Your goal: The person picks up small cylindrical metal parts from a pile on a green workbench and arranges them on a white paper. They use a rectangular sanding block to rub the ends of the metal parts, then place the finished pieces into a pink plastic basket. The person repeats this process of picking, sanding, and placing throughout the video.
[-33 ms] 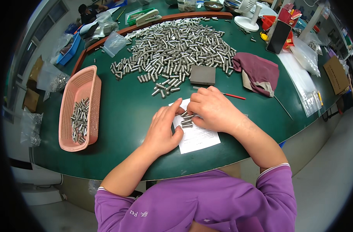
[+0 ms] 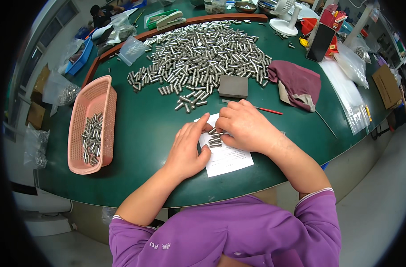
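A white paper sheet (image 2: 229, 161) lies on the green table near its front edge. On it sits a small cluster of short metal pins (image 2: 215, 139). My left hand (image 2: 187, 149) rests flat on the sheet's left side, its fingertips touching the cluster. From the right, my right hand (image 2: 245, 127) curls over the same pins, its fingers bent around them. A large heap of the same metal pins (image 2: 203, 53) spreads across the far half of the table.
A pink plastic basket (image 2: 106, 95) with several pins stands at the left. A grey block (image 2: 233, 86), a red pen (image 2: 269, 110) and a maroon cloth (image 2: 296, 82) lie just beyond my hands. Clear plastic bags (image 2: 350, 100) cover the right edge. A dark phone (image 2: 321, 42) stands upright at the back.
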### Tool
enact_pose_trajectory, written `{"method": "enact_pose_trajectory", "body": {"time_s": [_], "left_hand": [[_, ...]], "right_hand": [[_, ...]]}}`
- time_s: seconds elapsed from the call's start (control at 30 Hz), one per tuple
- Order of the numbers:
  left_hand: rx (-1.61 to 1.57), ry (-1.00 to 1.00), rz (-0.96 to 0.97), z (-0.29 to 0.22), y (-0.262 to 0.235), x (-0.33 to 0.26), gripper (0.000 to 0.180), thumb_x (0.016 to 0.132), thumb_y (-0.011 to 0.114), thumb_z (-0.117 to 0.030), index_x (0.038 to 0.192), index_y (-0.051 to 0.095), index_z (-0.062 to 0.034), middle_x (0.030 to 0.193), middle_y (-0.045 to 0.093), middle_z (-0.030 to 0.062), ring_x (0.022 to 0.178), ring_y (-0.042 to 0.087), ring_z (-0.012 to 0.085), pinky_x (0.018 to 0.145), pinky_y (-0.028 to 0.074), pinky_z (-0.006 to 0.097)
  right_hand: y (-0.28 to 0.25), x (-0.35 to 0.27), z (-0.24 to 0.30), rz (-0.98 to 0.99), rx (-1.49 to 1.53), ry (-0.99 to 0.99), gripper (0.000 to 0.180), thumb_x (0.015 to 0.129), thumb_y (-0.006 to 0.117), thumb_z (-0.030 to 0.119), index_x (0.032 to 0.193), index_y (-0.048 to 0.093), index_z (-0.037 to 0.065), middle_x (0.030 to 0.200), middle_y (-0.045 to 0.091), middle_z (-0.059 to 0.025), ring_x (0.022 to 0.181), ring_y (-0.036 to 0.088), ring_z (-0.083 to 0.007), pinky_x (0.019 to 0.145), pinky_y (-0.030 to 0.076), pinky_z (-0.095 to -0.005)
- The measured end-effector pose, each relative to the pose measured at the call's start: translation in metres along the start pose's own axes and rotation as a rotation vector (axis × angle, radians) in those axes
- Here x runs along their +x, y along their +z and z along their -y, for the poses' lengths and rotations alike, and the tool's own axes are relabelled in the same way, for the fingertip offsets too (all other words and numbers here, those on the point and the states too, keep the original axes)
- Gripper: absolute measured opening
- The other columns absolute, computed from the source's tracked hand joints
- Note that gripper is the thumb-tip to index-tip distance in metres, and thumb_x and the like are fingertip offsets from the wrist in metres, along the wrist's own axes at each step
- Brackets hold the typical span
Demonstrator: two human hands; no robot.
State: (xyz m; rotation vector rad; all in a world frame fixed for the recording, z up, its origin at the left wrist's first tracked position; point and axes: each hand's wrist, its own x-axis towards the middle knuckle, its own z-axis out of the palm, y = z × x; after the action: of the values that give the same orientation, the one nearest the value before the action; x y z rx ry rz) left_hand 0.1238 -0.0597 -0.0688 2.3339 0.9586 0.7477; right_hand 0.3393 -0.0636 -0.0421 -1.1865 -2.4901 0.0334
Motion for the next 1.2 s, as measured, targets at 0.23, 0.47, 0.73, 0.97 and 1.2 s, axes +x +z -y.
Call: {"method": "enact_pose_trajectory", "body": {"time_s": [0.23,0.47,0.73,0.97,1.2], "left_hand": [[-0.102,-0.047,-0.011,-0.003,-0.002,0.001,0.071,0.076,0.059,-0.001,0.143,0.037,-0.0014,0.115,0.060,0.0133,0.110,0.055,0.0279,0.099,0.042,0.041],[-1.082,-0.314,-0.124,0.008,0.003,0.005,0.027,0.095,0.059,-0.003,0.120,0.051,-0.0020,0.116,0.062,0.0116,0.104,0.062,0.0174,0.095,0.051,0.033],[-1.245,-0.494,-0.135,0.017,0.002,0.006,0.023,0.094,0.061,-0.005,0.116,0.053,-0.0035,0.109,0.064,0.0103,0.098,0.065,0.0169,0.088,0.056,0.033],[-1.272,-0.548,-0.122,0.013,-0.004,0.009,0.032,0.094,0.060,-0.004,0.126,0.053,-0.0027,0.108,0.064,0.0100,0.100,0.066,0.0182,0.089,0.056,0.030],[-1.248,-0.552,-0.153,0.014,-0.003,0.010,0.036,0.094,0.060,-0.003,0.129,0.052,-0.0023,0.109,0.064,0.0093,0.098,0.066,0.0165,0.089,0.055,0.028]], "right_hand": [[-0.011,0.005,-0.002,-0.214,0.090,-0.074,0.019,0.067,0.075,0.016,0.080,0.063,0.011,0.083,0.055,-0.0011,0.086,0.054,-0.0220,0.078,0.041,-0.0364],[-0.002,0.010,0.006,-0.367,0.065,-0.058,0.023,0.064,0.079,0.016,0.082,0.064,0.013,0.083,0.059,-0.0001,0.082,0.057,-0.0208,0.073,0.042,-0.0358],[0.006,0.012,0.004,-0.337,0.132,-0.031,0.024,0.068,0.079,0.023,0.086,0.067,0.013,0.088,0.061,-0.0002,0.088,0.057,-0.0216,0.076,0.043,-0.0367],[-0.002,0.007,-0.039,-0.347,-0.057,0.271,0.040,0.076,0.072,0.020,0.114,0.063,0.013,0.131,0.053,-0.0127,0.129,0.043,-0.0356,0.108,0.033,-0.0481],[0.000,0.002,-0.055,-0.206,0.021,0.361,0.039,0.077,0.068,0.010,0.115,0.065,0.014,0.133,0.054,-0.0125,0.124,0.049,-0.0324,0.103,0.040,-0.0446]]}}
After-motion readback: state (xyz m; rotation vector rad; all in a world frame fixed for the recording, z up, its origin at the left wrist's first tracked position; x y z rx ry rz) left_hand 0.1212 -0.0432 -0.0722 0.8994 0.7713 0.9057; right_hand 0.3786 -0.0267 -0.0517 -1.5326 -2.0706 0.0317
